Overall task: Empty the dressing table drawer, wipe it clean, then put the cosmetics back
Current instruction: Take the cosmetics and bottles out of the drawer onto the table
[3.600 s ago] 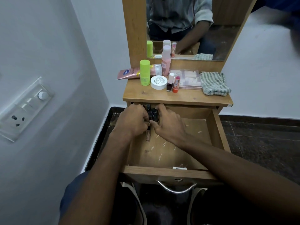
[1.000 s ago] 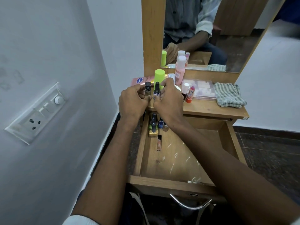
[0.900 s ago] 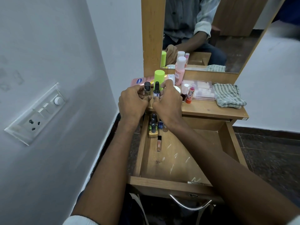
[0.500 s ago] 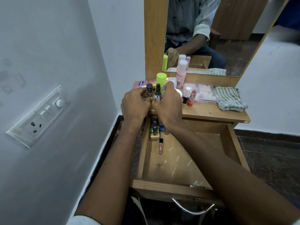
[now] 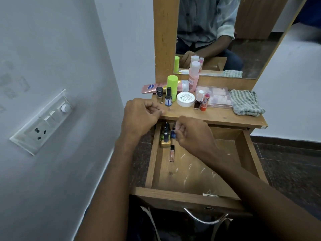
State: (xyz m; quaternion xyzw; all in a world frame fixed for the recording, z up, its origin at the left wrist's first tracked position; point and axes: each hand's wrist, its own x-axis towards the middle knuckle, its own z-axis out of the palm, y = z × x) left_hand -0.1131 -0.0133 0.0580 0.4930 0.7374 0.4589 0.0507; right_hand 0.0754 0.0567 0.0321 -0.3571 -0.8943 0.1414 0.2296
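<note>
While emptying drawer (image 5: 194, 171): both hands loosely curled, holding nothing; left hand (image 5: 140, 115) hovering at tabletop edge, right hand (image 5: 192, 133) beside remaining nail polish bottles (image 5: 165, 134) at back-left corner; gripping upright, avoiding knocking neighbours.

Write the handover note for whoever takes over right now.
Left hand and right hand: both empty, loosely curled over the drawer's back left corner.
Two small bottles stand on the tabletop by the green stick, white jar and other cosmetics.
Still in the drawer: a cluster of nail polish bottles and a lip gloss tube.
Left: finish emptying, wipe with the striped cloth, restock.
</note>
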